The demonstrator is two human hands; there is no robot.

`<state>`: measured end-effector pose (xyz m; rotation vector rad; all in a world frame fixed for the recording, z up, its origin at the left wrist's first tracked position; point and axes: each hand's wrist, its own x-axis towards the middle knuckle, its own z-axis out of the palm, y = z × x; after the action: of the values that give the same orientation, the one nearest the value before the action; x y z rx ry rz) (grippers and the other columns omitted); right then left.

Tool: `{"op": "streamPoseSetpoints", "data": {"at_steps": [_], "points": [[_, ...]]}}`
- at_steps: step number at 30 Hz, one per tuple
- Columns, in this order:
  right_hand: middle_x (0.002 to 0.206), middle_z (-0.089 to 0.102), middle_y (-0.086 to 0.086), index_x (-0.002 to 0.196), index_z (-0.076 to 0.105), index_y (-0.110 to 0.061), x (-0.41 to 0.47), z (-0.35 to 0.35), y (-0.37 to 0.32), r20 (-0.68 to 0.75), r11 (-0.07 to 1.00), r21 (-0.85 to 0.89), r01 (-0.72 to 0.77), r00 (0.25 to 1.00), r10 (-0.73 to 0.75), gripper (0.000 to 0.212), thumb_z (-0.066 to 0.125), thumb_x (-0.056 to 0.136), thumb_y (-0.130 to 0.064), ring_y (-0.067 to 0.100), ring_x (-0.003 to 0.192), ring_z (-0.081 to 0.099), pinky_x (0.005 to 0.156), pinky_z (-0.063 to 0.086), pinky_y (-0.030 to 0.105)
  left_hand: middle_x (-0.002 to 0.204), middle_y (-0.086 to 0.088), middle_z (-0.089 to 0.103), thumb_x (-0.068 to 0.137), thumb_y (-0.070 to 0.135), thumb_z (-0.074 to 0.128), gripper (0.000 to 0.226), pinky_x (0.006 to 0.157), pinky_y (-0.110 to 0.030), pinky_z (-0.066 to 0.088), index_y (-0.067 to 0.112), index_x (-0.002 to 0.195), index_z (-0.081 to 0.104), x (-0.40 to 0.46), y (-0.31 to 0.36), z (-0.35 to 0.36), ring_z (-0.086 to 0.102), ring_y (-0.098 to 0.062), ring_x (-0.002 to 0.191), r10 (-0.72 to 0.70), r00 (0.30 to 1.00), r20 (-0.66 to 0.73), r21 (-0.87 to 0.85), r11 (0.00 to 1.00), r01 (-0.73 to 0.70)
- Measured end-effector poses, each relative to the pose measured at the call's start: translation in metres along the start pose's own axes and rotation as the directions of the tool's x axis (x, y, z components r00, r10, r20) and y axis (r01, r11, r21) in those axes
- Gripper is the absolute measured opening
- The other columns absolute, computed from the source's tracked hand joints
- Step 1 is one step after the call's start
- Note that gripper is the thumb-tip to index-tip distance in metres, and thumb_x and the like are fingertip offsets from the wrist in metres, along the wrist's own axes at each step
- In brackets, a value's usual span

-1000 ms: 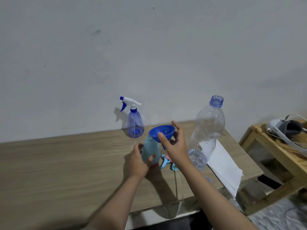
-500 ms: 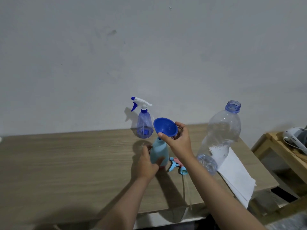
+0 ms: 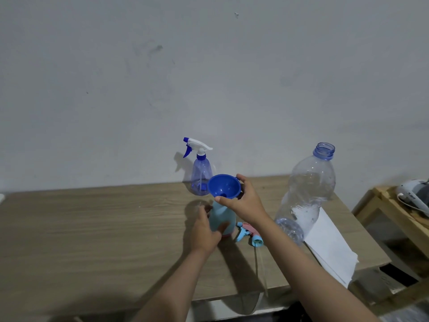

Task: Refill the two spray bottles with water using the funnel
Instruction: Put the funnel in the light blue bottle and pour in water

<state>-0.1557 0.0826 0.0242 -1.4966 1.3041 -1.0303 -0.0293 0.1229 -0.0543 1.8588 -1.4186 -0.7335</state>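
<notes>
Head view
Left hand [image 3: 204, 233]: wrapped round the lower body of the light blue bottle [image 3: 220, 217], thumb across its front, fingers behind it.
Light blue bottle: upright on the table [image 3: 92, 228], its spray head off, held in the left hand.
Right hand [image 3: 246, 203]: pinches the funnel [image 3: 224, 185] by its rim, thumb on the near edge, fingers curled at the far side.
Funnel: dark blue, bowl tilted toward the camera, just above the left hand and over the light blue bottle's neck; whether the spout sits in the neck cannot be told.
Spray head [image 3: 249, 234]: light blue and pink, lying on the table just right of the left hand, under the right wrist.
Purple bottle [image 3: 200, 180]: clear, upright, white and blue trigger head on, just beyond the funnel by the wall.
Water bottle [image 3: 306, 194]: large, clear, uncapped, upright to the right of the right hand, a little water at its base.
Paper [image 3: 332, 249]: white sheets beside the water bottle, hanging over the table's right edge.
Side table [image 3: 394, 219]: wooden, far right of the right hand, carrying a white device [image 3: 413, 194].
</notes>
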Motion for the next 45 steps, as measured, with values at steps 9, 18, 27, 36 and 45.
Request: {"op": "streamPoseSetpoints", "data": {"at_steps": [9,18,27,36,45], "points": [[0.134,0.042,-0.008,0.152,0.012,-0.023,-0.006,-0.001,0.001,0.004,1.000,0.023,-0.004,1.000,0.004,0.111,0.085,0.068,-0.031,0.013,0.120,0.049,0.094,0.045,0.027,0.127,0.006,0.059,0.072,0.050,0.075,0.070,0.073,-0.033,0.056,0.031,0.125,0.033,-0.002,0.005,0.000,0.062,-0.017,0.106,-0.014,1.000,0.002,-0.052,0.999,0.015],[0.112,0.057,0.005,0.123,0.055,-0.005,-0.070,-0.020,0.011,-0.356,0.785,-0.349,0.511,0.703,-0.616,0.049,0.069,0.081,-0.025,0.015,0.104,0.057,0.089,0.049,0.028,0.137,0.003,0.040,0.056,0.039,0.089,0.100,0.105,-0.037,0.041,0.023,0.132,0.026,0.002,0.023,0.003,0.046,-0.015,0.124,0.039,0.995,-0.088,-0.413,0.908,-0.072],[0.130,0.040,0.023,0.136,0.035,-0.010,-0.060,-0.102,0.008,-0.602,0.734,-0.562,0.383,0.419,-0.680,0.081,0.077,0.072,-0.036,0.020,0.126,0.037,0.100,0.042,0.048,0.134,0.008,0.043,0.058,0.049,0.086,0.107,0.103,-0.044,0.044,0.038,0.141,0.019,0.017,0.053,-0.006,0.048,-0.017,0.124,0.132,0.982,-0.135,-0.494,0.850,-0.182],[0.126,0.045,-0.001,0.146,0.025,-0.036,-0.029,-0.121,0.014,-0.461,0.739,-0.442,0.509,0.577,-0.674,0.089,0.075,0.073,-0.039,0.027,0.102,0.059,0.085,0.053,0.032,0.136,0.005,0.044,0.068,0.044,0.082,0.095,0.101,-0.043,0.047,0.030,0.143,0.025,0.021,0.052,-0.003,0.048,-0.017,0.123,0.140,0.980,-0.139,-0.446,0.875,-0.188],[0.126,0.043,-0.010,0.136,0.037,-0.022,-0.020,-0.121,-0.050,-0.348,0.617,-0.491,0.615,0.511,-0.786,0.075,0.077,0.075,-0.036,0.020,0.088,0.060,0.064,0.049,0.018,0.126,0.009,0.049,0.070,0.039,0.082,0.083,0.094,-0.034,0.050,0.035,0.134,0.029,0.021,0.053,-0.003,0.052,-0.014,0.115,0.162,0.974,-0.160,-0.432,0.875,-0.216]]}}
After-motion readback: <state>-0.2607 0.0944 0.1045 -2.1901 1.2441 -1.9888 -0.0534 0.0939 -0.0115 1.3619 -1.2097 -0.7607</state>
